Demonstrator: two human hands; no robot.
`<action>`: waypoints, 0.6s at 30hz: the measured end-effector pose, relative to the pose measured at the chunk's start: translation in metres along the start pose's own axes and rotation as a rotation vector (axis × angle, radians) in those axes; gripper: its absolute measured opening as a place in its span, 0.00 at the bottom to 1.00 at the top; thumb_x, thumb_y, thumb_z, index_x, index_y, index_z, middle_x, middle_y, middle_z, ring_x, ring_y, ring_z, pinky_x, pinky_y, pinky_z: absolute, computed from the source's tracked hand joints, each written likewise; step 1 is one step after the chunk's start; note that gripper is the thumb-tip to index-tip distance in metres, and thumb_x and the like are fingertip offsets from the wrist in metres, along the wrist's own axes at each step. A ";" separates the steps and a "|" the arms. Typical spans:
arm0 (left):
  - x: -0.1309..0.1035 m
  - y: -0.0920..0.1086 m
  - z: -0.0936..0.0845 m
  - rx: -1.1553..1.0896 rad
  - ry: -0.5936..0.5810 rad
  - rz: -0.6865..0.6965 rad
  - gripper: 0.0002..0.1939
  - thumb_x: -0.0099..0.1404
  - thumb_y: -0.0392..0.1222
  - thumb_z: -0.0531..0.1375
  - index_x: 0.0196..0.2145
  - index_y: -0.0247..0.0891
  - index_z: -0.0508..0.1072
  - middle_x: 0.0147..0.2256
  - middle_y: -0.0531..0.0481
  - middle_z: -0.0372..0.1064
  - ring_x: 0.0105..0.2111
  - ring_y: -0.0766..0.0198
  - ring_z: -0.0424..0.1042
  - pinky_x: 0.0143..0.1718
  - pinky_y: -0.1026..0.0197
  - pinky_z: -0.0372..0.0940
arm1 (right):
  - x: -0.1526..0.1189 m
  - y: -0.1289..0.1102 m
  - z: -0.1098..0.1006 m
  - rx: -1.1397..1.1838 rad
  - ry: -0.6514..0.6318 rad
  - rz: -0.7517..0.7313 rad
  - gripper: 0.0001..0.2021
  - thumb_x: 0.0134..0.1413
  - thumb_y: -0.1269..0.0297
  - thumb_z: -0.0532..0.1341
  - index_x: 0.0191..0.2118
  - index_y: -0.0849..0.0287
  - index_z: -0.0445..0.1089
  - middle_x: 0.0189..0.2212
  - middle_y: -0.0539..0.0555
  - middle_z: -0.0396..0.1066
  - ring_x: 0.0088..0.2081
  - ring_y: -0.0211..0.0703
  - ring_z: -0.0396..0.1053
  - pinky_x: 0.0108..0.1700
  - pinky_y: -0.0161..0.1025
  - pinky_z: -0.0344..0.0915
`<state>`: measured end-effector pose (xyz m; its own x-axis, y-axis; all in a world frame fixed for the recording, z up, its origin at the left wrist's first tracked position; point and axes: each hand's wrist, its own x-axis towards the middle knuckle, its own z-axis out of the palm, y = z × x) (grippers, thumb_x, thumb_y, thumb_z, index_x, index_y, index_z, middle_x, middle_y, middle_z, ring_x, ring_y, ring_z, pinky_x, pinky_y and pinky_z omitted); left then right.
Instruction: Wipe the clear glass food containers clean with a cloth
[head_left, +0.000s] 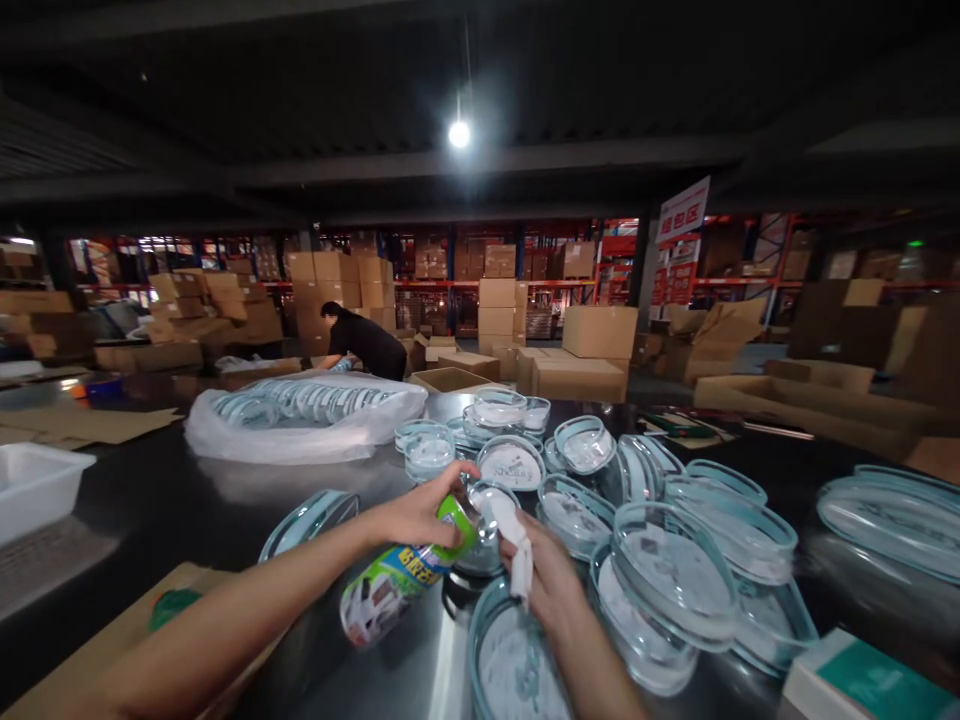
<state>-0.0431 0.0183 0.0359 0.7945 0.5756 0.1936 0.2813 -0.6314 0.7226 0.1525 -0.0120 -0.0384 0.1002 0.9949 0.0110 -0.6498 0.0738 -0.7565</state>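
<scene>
**Spraying and wiping a glass dish**

Spraying is in hand: a can (397, 580) is gripped by the left hand (420, 515), its nozzle aimed at a dish (484, 530) on the table (172, 500). A cloth (517, 550) is pinched by the right hand (551, 585); wiping seems called for next. Counted: one can, one cloth, roughly twenty dishes beyond, one bagged stack (300, 415), one person (367, 340) farthest.

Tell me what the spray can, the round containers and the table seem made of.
Spray can in the left hand: likely metal, glossy printed wrap. Round containers: clear glass or plastic, see-through with teal rims. Table: dark and polished, mirrors the lamp; material unclear.
</scene>
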 end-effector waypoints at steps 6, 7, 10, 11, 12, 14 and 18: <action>0.012 0.021 0.001 0.519 0.016 0.021 0.30 0.46 0.40 0.62 0.49 0.43 0.63 0.46 0.46 0.64 0.43 0.47 0.68 0.45 0.53 0.61 | -0.004 0.012 0.012 0.038 -0.009 0.122 0.08 0.61 0.64 0.59 0.32 0.63 0.66 0.21 0.42 0.60 0.17 0.26 0.54 0.17 0.26 0.53; 0.013 0.024 0.002 0.579 0.005 0.016 0.30 0.46 0.41 0.62 0.49 0.43 0.64 0.45 0.47 0.64 0.41 0.48 0.69 0.43 0.53 0.62 | -0.004 0.011 0.013 0.046 -0.006 0.129 0.08 0.61 0.65 0.59 0.32 0.63 0.65 0.21 0.42 0.60 0.17 0.26 0.53 0.17 0.26 0.53; 0.018 0.028 0.005 0.713 -0.020 0.008 0.28 0.48 0.44 0.62 0.48 0.45 0.64 0.42 0.48 0.64 0.38 0.50 0.71 0.39 0.56 0.63 | -0.002 0.008 0.011 0.067 0.005 0.151 0.08 0.60 0.65 0.59 0.32 0.63 0.65 0.20 0.42 0.60 0.17 0.26 0.54 0.17 0.26 0.52; 0.019 0.029 0.006 0.745 -0.026 0.006 0.27 0.48 0.44 0.62 0.48 0.44 0.64 0.42 0.48 0.64 0.38 0.50 0.71 0.38 0.57 0.63 | -0.001 0.008 0.010 0.074 0.010 0.157 0.08 0.61 0.65 0.59 0.32 0.63 0.65 0.20 0.42 0.59 0.17 0.27 0.54 0.17 0.26 0.53; 0.020 0.029 0.007 0.773 -0.033 0.004 0.27 0.49 0.45 0.62 0.48 0.44 0.63 0.42 0.48 0.64 0.37 0.51 0.71 0.37 0.57 0.64 | 0.000 0.008 0.009 0.081 0.013 0.161 0.08 0.61 0.65 0.59 0.32 0.63 0.65 0.20 0.42 0.59 0.17 0.27 0.54 0.17 0.26 0.53; 0.023 0.030 0.010 0.817 -0.046 0.001 0.26 0.50 0.46 0.62 0.47 0.44 0.62 0.42 0.48 0.64 0.37 0.52 0.71 0.36 0.58 0.64 | 0.004 0.008 0.006 0.095 0.013 0.168 0.08 0.62 0.64 0.58 0.33 0.63 0.65 0.21 0.42 0.60 0.17 0.26 0.54 0.17 0.26 0.53; 0.029 0.031 0.013 0.876 -0.070 0.000 0.24 0.50 0.48 0.62 0.45 0.44 0.62 0.43 0.48 0.61 0.35 0.54 0.71 0.35 0.58 0.65 | 0.012 0.010 -0.002 0.106 -0.010 0.202 0.08 0.62 0.63 0.58 0.34 0.63 0.66 0.22 0.43 0.61 0.17 0.26 0.54 0.17 0.26 0.54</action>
<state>-0.0042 0.0086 0.0551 0.8175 0.5607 0.1313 0.5705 -0.8196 -0.0521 0.1487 0.0004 -0.0477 -0.0467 0.9908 -0.1271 -0.7314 -0.1206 -0.6712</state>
